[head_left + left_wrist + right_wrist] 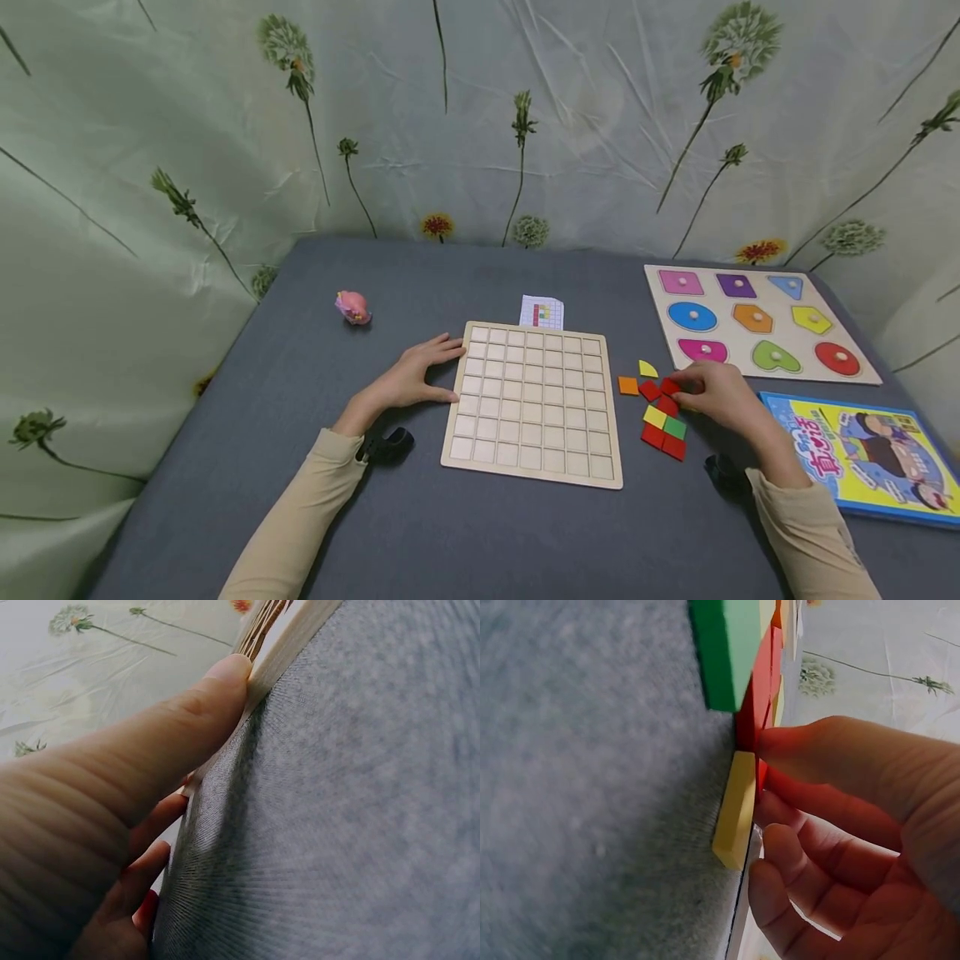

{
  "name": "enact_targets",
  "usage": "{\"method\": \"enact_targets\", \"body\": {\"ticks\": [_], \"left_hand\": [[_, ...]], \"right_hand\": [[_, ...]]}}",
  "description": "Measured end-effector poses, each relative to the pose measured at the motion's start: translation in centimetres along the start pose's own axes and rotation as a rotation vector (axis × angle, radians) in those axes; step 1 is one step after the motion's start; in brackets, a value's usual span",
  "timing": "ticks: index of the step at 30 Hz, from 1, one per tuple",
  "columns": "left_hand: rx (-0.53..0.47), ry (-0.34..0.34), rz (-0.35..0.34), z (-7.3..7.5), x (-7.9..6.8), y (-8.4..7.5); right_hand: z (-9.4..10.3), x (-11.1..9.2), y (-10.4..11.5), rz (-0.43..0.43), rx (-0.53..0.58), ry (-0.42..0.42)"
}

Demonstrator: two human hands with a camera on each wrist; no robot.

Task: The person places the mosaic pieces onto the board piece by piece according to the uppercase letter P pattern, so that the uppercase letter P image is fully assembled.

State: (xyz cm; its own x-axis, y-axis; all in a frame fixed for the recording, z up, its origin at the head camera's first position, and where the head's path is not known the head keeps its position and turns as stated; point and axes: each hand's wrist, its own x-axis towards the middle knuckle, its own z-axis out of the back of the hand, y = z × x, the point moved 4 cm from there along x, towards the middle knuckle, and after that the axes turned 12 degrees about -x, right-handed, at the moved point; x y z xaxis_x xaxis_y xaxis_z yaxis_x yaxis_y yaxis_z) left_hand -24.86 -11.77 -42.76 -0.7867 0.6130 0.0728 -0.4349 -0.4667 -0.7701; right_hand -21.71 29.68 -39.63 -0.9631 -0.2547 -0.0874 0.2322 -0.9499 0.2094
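Note:
A wooden grid board (pixel 615 450) with rows of square recesses lies in the middle of the table. My left hand (pixel 412 372) rests at its left side, fingers extended and thumb touching the edge; the left wrist view shows the thumb (pixel 202 705) against the board's rim (pixel 289 645). To the right of the board lie several small coloured tiles. My right hand (pixel 723 400) pinches a red tile (pixel 670 387) there between thumb and fingers. Close by are a green tile (pixel 675 427), an orange tile (pixel 628 385), and a yellow tile (pixel 737 814) beneath the thumb.
A small card with a coloured grid (pixel 542 312) touches the board's far edge. A knobbed shape puzzle (pixel 723 312) lies at the back right, with a blue and yellow box (pixel 817 446) in front of it. A pink figurine (pixel 352 307) stands at the back left.

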Motion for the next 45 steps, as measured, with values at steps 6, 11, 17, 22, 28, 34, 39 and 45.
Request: {"method": "enact_targets", "body": {"ticks": [6, 11, 17, 22, 28, 34, 39, 45], "left_hand": [[-0.013, -0.007, -0.01, 0.1, 0.1, 0.1], [-0.012, -0.005, 0.004, 0.1, 0.0, 0.2], [-0.025, -0.006, 0.014, 0.0, 0.0, 0.2], [-0.034, -0.003, 0.034, -0.1, 0.1, 0.3], [-0.034, -0.003, 0.042, 0.0, 0.2, 0.4], [-0.022, -0.004, 0.056, 0.0, 0.2, 0.4], [-0.031, -0.006, 0.049, 0.0, 0.1, 0.3], [-0.04, -0.002, 0.045, 0.0, 0.2, 0.3]], "right_hand": [[0.0, 0.3, 0.1, 0.002, -0.008, -0.003], [0.0, 0.3, 0.3, 0.012, -0.013, -0.01], [0.0, 0.1, 0.4, 0.008, -0.022, -0.022], [0.2, 0.1, 0.3, 0.013, -0.039, -0.057], [0.4, 0.0, 0.5, 0.03, -0.035, -0.14], [0.5, -0.1, 1.1, 0.075, -0.045, -0.226], [0.5, -0.2, 1.4, 0.086, -0.01, -0.236], [0.3, 0.1, 1.7, 0.099, 0.027, -0.193]]}}
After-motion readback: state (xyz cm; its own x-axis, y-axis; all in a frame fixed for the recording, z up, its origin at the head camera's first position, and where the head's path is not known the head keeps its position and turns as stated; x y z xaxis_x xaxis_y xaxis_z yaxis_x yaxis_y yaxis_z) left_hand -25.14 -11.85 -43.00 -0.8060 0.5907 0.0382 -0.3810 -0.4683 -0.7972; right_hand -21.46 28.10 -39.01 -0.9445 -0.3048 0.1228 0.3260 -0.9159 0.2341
